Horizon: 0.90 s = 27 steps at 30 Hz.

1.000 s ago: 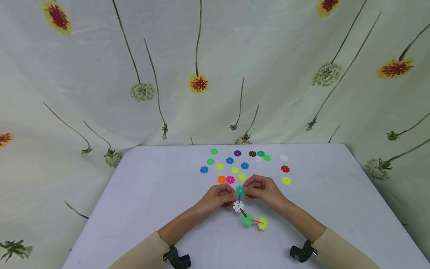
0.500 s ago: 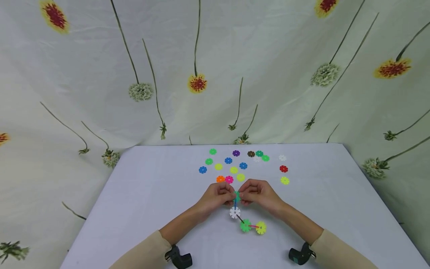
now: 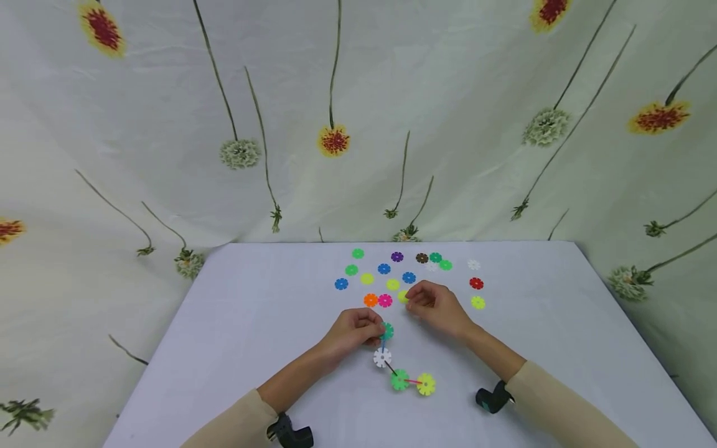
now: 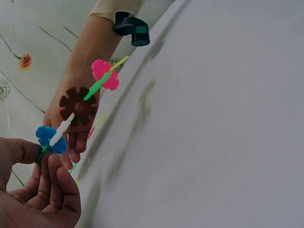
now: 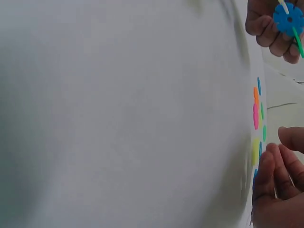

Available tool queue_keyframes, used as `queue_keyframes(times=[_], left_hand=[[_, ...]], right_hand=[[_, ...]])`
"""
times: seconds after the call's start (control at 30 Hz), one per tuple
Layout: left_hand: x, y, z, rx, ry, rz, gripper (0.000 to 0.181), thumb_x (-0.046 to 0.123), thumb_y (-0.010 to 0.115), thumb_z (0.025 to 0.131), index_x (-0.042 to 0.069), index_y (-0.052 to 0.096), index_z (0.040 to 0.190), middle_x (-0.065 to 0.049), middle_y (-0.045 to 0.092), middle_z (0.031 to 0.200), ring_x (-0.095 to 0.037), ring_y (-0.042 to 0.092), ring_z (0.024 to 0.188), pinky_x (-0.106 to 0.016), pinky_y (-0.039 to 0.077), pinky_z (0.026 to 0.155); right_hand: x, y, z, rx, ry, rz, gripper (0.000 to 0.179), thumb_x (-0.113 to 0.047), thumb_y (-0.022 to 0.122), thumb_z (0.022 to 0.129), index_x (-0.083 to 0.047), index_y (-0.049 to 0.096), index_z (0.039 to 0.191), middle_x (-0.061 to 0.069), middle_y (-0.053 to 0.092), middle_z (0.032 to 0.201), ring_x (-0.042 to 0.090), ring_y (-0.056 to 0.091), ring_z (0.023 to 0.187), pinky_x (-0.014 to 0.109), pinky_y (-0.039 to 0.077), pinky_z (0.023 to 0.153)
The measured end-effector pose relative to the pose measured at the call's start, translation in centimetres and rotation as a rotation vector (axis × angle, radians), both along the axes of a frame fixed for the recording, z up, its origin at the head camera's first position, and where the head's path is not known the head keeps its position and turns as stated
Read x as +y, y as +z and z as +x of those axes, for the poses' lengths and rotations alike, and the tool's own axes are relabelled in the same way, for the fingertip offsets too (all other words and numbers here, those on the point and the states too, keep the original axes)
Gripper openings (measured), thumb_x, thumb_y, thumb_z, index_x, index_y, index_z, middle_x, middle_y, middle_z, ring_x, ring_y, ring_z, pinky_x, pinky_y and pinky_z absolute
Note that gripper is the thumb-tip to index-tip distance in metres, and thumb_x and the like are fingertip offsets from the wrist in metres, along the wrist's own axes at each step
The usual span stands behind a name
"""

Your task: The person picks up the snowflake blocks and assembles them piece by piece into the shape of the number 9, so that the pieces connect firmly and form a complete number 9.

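My left hand pinches a green snowflake disc at the upper end of a chain of notched plastic discs. In the left wrist view the chain runs from this green disc through a blue disc, a white disc, a brown disc, another green one, a pink disc and a yellow disc. My right hand holds nothing; its thumb and fingers are apart in the right wrist view. Its fingertips overlap a loose yellow disc in the head view.
Several loose discs lie spread over the far middle of the white table, among them an orange disc, a pink disc and a red disc. A flower-print cloth hangs behind.
Half a second ago both hands were together at the green disc. My right hand has let go and moved away, toward the loose discs. My left hand keeps the chain, shifted slightly left.
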State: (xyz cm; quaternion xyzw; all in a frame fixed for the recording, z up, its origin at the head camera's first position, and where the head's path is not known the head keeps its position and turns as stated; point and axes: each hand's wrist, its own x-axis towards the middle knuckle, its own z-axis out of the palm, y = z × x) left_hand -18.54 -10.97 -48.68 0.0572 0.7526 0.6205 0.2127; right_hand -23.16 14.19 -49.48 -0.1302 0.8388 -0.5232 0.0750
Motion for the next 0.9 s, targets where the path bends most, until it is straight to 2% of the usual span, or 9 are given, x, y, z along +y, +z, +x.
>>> queue_keyframes(times=[0.1, 0.2, 0.33, 0.47, 0.57, 0.7, 0.9], left_hand=[[-0.4, -0.1, 0.1, -0.013, -0.002, 0.004, 0.03, 0.025, 0.074, 0.1, 0.0, 0.069, 0.116, 0.0, 0.075, 0.091, -0.012, 0.07, 0.083, -0.02, 0.06, 0.084], [-0.6, -0.1, 0.2, -0.02, -0.005, 0.009, 0.03, 0.025, 0.074, 0.1, 0.0, 0.069, 0.117, 0.0, 0.075, 0.091, -0.012, 0.07, 0.083, -0.02, 0.06, 0.084], [-0.8, -0.2, 0.2, -0.027, -0.011, 0.015, 0.03, 0.025, 0.074, 0.1, 0.0, 0.069, 0.116, 0.002, 0.075, 0.09, -0.012, 0.07, 0.082, -0.02, 0.059, 0.083], [-0.9, -0.2, 0.2, -0.028, -0.014, 0.022, 0.028, 0.025, 0.073, 0.101, 0.0, 0.07, 0.114, 0.002, 0.075, 0.088, -0.012, 0.07, 0.08, -0.02, 0.059, 0.081], [-0.9, -0.1, 0.2, -0.029, -0.012, 0.023, 0.027, 0.024, 0.072, 0.101, 0.0, 0.07, 0.113, 0.003, 0.075, 0.088, -0.011, 0.07, 0.079, -0.019, 0.059, 0.081], [-0.9, 0.1, 0.3, -0.028, -0.009, 0.025, 0.028, 0.024, 0.072, 0.101, -0.001, 0.07, 0.114, 0.002, 0.075, 0.088, -0.01, 0.07, 0.079, -0.019, 0.059, 0.081], [-1.0, 0.2, 0.4, -0.025, -0.006, 0.024, 0.028, 0.025, 0.072, 0.101, -0.001, 0.07, 0.114, 0.002, 0.075, 0.088, -0.012, 0.07, 0.08, -0.02, 0.06, 0.082]], right_hand=[[-0.1, -0.4, -1.0, 0.052, -0.077, 0.104, 0.021, -0.018, 0.079, 0.097, -0.01, 0.073, 0.116, 0.006, 0.077, 0.113, 0.018, 0.068, 0.099, 0.025, 0.056, 0.089], [-0.3, -0.8, -1.8, 0.086, -0.119, 0.182, 0.023, -0.021, 0.08, 0.096, -0.012, 0.075, 0.117, 0.007, 0.075, 0.117, 0.021, 0.065, 0.105, 0.033, 0.054, 0.095], [-0.7, -1.3, -2.4, 0.136, -0.138, 0.26, 0.026, -0.024, 0.083, 0.094, -0.011, 0.076, 0.115, 0.008, 0.072, 0.115, 0.023, 0.063, 0.107, 0.04, 0.054, 0.098], [-1.1, -1.5, -2.4, 0.175, -0.143, 0.327, 0.026, -0.025, 0.084, 0.092, -0.013, 0.077, 0.114, 0.007, 0.069, 0.114, 0.023, 0.061, 0.109, 0.041, 0.055, 0.097], [-1.3, -1.5, -2.3, 0.18, -0.141, 0.337, 0.025, -0.023, 0.083, 0.092, -0.013, 0.076, 0.114, 0.006, 0.068, 0.113, 0.025, 0.059, 0.111, 0.043, 0.055, 0.097], [-1.4, -1.4, -2.3, 0.188, -0.099, 0.284, 0.022, -0.017, 0.081, 0.094, -0.012, 0.074, 0.113, 0.006, 0.072, 0.111, 0.023, 0.062, 0.11, 0.042, 0.055, 0.099], [-1.0, -0.8, -1.8, 0.198, -0.046, 0.214, 0.013, -0.01, 0.075, 0.097, -0.015, 0.077, 0.109, 0.002, 0.077, 0.106, 0.019, 0.067, 0.099, 0.035, 0.058, 0.093]])
